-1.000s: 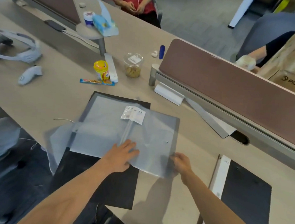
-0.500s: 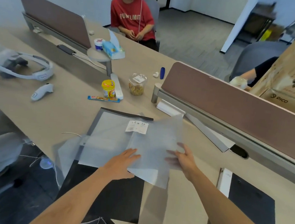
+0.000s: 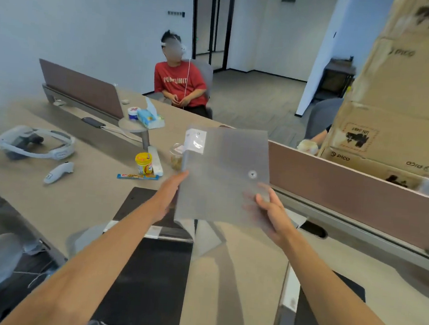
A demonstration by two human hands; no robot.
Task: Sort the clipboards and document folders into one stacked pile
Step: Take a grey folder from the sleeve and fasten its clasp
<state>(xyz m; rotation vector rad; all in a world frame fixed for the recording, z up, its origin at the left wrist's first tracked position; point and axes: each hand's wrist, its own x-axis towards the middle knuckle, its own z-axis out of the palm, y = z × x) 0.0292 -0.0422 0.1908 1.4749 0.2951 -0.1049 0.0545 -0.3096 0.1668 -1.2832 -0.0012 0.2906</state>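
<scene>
I hold a translucent grey document folder (image 3: 222, 173) with a snap button up in the air, nearly upright, over the desk. My left hand (image 3: 170, 192) grips its left edge and my right hand (image 3: 268, 213) grips its lower right corner. Beneath it, black clipboards (image 3: 146, 280) lie stacked near the front edge of the desk, with a pale translucent folder (image 3: 82, 239) sticking out at their left. Another black clipboard (image 3: 324, 314) with a white strip along its left side lies at the lower right.
A brown divider panel (image 3: 348, 189) runs along the desk's far side, with cardboard boxes (image 3: 400, 106) behind it. A headset (image 3: 36, 144), a controller (image 3: 58, 172), a yellow jar (image 3: 143, 163) and a snack bar (image 3: 137, 176) lie to the left. A person in a red shirt (image 3: 180, 84) sits beyond.
Both hands lifted the translucent folder off the pile and raised it upright in the air. The view tilted up, showing more of the room.
</scene>
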